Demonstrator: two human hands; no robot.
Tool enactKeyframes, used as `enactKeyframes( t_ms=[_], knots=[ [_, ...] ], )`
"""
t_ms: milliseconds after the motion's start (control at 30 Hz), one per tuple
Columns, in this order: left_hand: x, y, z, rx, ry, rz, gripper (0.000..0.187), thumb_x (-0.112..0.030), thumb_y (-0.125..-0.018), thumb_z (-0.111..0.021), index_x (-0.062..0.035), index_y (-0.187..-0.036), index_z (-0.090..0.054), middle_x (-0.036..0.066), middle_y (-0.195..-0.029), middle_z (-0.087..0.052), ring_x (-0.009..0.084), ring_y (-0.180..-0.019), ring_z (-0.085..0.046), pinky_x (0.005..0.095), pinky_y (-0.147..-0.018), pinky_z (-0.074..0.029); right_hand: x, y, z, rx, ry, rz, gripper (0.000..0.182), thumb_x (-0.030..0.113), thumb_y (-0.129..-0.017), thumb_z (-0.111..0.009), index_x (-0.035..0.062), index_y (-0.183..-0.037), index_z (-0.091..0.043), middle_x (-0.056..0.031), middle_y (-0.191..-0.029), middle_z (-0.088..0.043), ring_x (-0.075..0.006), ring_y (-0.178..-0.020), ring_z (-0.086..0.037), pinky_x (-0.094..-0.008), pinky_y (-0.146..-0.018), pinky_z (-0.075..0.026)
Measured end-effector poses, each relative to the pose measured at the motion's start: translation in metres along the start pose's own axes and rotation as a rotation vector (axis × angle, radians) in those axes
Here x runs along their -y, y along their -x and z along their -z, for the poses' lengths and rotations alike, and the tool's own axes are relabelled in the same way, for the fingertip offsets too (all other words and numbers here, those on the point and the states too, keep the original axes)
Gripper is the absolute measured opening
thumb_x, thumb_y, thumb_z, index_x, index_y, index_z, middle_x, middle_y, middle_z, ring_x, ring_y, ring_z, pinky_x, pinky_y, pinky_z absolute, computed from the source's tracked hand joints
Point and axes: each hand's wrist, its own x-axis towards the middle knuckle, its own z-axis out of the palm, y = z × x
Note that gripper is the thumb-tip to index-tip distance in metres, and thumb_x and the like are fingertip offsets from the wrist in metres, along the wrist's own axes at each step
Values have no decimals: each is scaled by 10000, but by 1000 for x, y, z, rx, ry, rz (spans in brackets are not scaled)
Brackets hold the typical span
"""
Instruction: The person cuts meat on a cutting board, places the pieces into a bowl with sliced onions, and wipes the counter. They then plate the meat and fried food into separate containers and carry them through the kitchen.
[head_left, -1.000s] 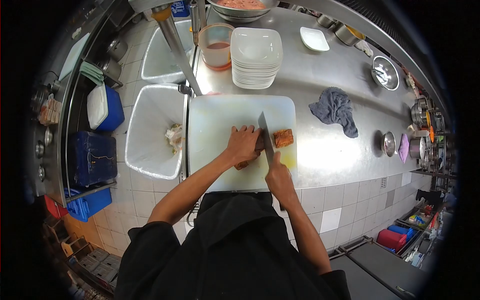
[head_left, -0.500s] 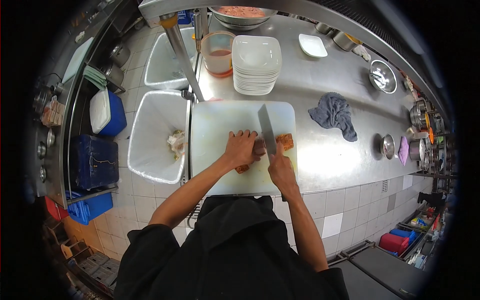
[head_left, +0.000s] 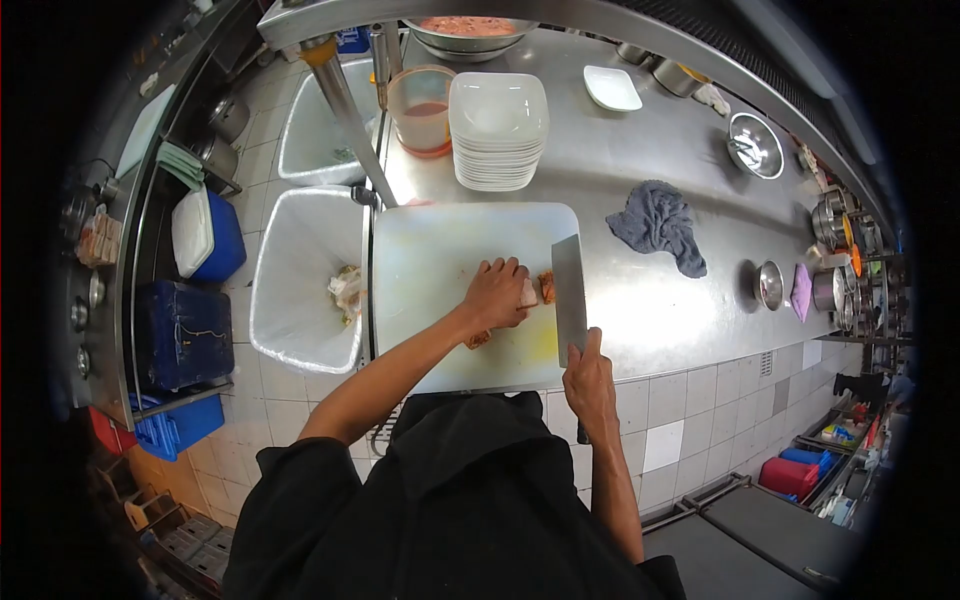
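"Where is the meat (head_left: 528,293)?"

"On the board (head_left: 420,250), partly under the left hand (head_left: 495,290). A pale cut face shows past the fingertips' right side, and a browned part (head_left: 479,340) shows below the wrist. I can't tell whether that is all one block."

"And the loose piece (head_left: 547,287)?"

"Just beside the cut face, between it and the knife (head_left: 568,300)."

"How do the fingers sit?"

"On the left they lie close together, bent over the meat and holding it down; the thumb is hard to make out. The right hand (head_left: 590,388) is wrapped round the knife's handle, its blade over the board's right edge. Whether the blade touches the board, I can't tell."

"How would the meat handle?"

"Fairly light, I'd judge, firm on the browned outside and softer within, perhaps greasy enough to slide. Best held from above, well back from the cut face, with fingertips tucked in. The loose piece may crumble if squeezed, so lift it gently by its sides."

"Anything close by?"

"A towel (head_left: 660,225) on the desk (head_left: 640,310), right of the board, and stacked bowls (head_left: 498,130) beyond it."
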Motion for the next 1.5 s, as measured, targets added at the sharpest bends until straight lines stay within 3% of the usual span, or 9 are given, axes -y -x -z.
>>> enactKeyframes(
  t_ms=[167, 333, 600, 767, 833, 933, 1267, 1333, 1500],
  knots=[
    [11, 13, 25, -67, 55, 39, 732, -427, -650, -865, -63, -1223, -588, 132, -1158, -585, 321, -1138, -581, 460, -912, -430, 6, 6, -10, -6, 21, 108, 186, 51, -1001, -477, -39, -1113, -358, -344, -685, -589, -557, -691, -584, -592, -587, -427],
    [19, 32, 46, 34, -61, 112, 716, -449, -657, -855, -103, -1229, -598, 113, -1148, -593, 302, -1104, -606, 474, -907, -422, 11, 4, -35, 90, 36, 101, 184, 59, -1002, -467, -37, -1122, -367, -327, -687, -599, -539, -675, -590, -602, -608, -439],
    [14, 31, 31, -105, -85, 41, 498, -411, -672, -792, -107, -1048, -674, 92, -935, -624, 273, -892, -618, 455, -783, -391, 13, 0, -48, 150, 97, 90, 191, 65, -1004, -474, -31, -1123, -360, -337, -697, -606, -544, -684, -599, -606, -612, -456],
    [13, 31, 33, -56, -95, 72, 505, -444, -689, -793, -115, -1056, -680, 86, -946, -621, 264, -924, -610, 446, -797, -378, 21, 10, -37, 182, 122, 64, 202, 63, -998, -481, -34, -1123, -356, -347, -708, -606, -550, -704, -604, -611, -618, -462],
    [14, 30, 33, -5, -92, 97, 543, -487, -699, -799, -117, -1079, -684, 78, -973, -617, 256, -957, -604, 441, -815, -372, 22, 9, -36, 218, 136, 41, 222, -24, -906, -459, -45, -1097, -348, -352, -736, -619, -545, -711, -616, -610, -647, -480],
    [15, 30, 28, -73, -91, 75, 549, -486, -693, -803, -119, -1084, -683, 78, -974, -615, 256, -962, -601, 445, -807, -372, 8, -10, -61, 134, 67, 162, 226, 32, -982, -482, -49, -1136, -338, -351, -693, -590, -552, -696, -599, -605, -609, -471],
    [15, 32, 28, -127, -55, 112, 537, -444, -664, -822, -126, -1074, -683, 87, -984, -615, 276, -950, -609, 466, -796, -389, 0, -8, -61, 249, 187, 149, 271, 33, -972, -505, -70, -1151, -329, -337, -709, -593, -550, -696, -590, -598, -591, -460],
    [13, 36, 24, -125, -48, 114, 537, -446, -666, -823, -127, -1075, -684, 85, -992, -615, 276, -957, -609, 466, -798, -390, -10, -34, -94, 85, 56, 173, 275, 47, -978, -492, -59, -1178, -335, -346, -745, -609, -552, -710, -592, -604, -609, -466],
    [14, 35, 27, -89, -31, 147, 590, -467, -659, -839, -116, -1101, -667, 93, -1030, -615, 277, -989, -604, 474, -821, -395, 26, -60, -66, 63, 100, 142, 275, 73, -988, -491, -30, -1201, -351, -355, -763, -619, -556, -736, -597, -609, -617, -449]
  ],
)
